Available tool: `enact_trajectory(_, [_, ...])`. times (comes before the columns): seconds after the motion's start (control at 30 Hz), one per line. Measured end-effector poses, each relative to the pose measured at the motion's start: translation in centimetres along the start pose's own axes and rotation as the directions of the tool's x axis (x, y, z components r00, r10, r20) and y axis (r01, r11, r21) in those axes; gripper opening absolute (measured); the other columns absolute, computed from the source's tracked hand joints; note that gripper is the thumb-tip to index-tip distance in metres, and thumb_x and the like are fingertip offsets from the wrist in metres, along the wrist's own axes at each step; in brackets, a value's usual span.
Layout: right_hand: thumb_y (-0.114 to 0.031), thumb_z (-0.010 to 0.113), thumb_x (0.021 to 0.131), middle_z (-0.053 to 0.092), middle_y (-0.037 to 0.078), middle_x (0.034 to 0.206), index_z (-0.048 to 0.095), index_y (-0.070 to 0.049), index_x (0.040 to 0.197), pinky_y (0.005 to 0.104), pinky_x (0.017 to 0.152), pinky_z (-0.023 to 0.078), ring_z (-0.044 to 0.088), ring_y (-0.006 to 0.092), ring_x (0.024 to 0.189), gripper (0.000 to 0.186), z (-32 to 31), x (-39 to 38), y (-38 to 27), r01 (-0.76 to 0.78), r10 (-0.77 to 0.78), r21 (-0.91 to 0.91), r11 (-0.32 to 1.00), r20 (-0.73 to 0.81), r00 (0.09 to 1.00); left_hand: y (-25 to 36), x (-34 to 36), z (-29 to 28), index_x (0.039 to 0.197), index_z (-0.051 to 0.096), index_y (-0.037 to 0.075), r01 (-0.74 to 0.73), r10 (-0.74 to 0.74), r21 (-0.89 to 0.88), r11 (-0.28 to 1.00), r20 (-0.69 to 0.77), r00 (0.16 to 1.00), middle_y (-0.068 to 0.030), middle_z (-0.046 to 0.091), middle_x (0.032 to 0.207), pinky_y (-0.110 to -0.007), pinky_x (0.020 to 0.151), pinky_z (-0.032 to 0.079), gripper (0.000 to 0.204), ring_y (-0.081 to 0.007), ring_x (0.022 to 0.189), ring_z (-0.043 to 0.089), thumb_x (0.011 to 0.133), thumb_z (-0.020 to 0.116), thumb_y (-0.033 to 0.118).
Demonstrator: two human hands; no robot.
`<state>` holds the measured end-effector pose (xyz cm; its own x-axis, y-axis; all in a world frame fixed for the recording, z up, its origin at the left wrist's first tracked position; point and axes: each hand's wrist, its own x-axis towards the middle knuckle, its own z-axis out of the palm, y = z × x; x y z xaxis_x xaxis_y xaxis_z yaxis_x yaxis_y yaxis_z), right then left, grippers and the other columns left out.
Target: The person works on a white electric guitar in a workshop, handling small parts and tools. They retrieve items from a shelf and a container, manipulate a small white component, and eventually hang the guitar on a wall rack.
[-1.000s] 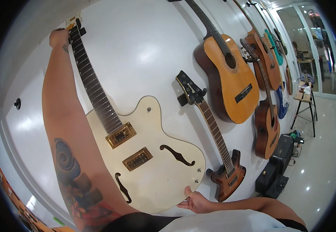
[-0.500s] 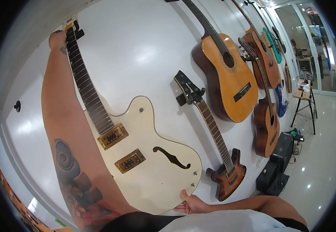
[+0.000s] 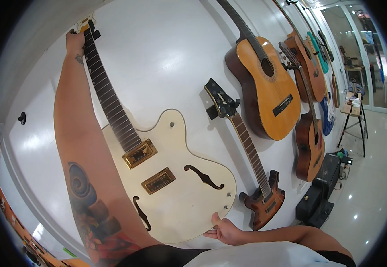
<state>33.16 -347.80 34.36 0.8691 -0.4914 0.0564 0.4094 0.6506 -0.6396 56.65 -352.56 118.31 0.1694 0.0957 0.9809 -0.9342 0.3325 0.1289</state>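
A cream hollow-body electric guitar (image 3: 189, 196) with f-holes and two gold-framed pickups slants up along the white wall, without strings that I can see. At the upper left, my left hand (image 3: 75, 43) is wrapped around the top of its neck, just below the headstock. A black wall hanger (image 3: 95, 34) shows right beside that headstock; whether it bears any weight, I cannot tell. My right hand (image 3: 225, 231) grips the lower edge of the body, thumb on the front face and fingers behind. My tattooed left forearm covers part of the body's left side.
Right of it hang a small sunburst electric guitar (image 3: 264, 207), a classical guitar (image 3: 276, 111) and several more guitars. Black amplifiers (image 3: 318, 196) stand on the tiled floor below. Farther back are a wooden-topped stand (image 3: 351, 109) and glass doors (image 3: 376, 58). An unused wall hanger (image 3: 22, 118) is at left.
The cream guitar has shifted slightly right in view, and its lower-left f-hole now shows past my forearm. Both hands keep their hold; the wall and other guitars have shifted slightly too.
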Motion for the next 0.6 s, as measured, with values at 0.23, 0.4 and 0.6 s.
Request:
enact_trajectory(0.23, [-0.059,0.036,0.107,0.053,0.016,0.151,0.034,-0.003,0.154,0.0487,0.119,0.043,0.055,0.0319,0.137,0.073,-0.7,0.9,-0.4,0.060,-0.061,-0.008,0.998,-0.039,0.997,1.0,-4.4,-1.1,0.150,0.043,-0.007,0.099,-0.100,-0.186,0.978,0.008,0.995,-0.0277,0.066,0.128,-0.041,0.091,0.056,0.075,-0.0319,0.113,0.069,0.089,0.079,0.019])
enact_trajectory(0.4, [-0.057,0.037,0.107,0.054,0.017,0.149,0.036,-0.003,0.153,0.0502,0.118,0.044,0.055,0.0326,0.137,0.071,-0.9,1.0,-0.9,0.073,-0.075,-0.022,0.997,-0.101,0.992,1.1,-7.5,-1.3,0.144,0.048,-0.007,0.084,-0.061,-0.293,0.952,0.087,0.994,-0.0217,0.075,0.102,-0.040,0.067,0.060,0.066,-0.0283,0.082,0.076,0.091,0.078,0.017])
enact_trajectory(0.6, [-0.057,0.038,0.108,0.056,0.019,0.147,0.038,-0.003,0.152,0.0505,0.117,0.044,0.056,0.0334,0.136,0.070,-1.0,0.9,-0.1,0.089,-0.088,-0.002,0.996,-0.079,0.993,2.2,-8.7,-1.4,0.151,0.040,-0.006,0.060,-0.019,-0.213,0.975,0.190,0.982,-0.0204,0.073,0.098,-0.039,0.060,0.060,0.066,-0.0263,0.074,0.074,0.095,0.071,0.011])
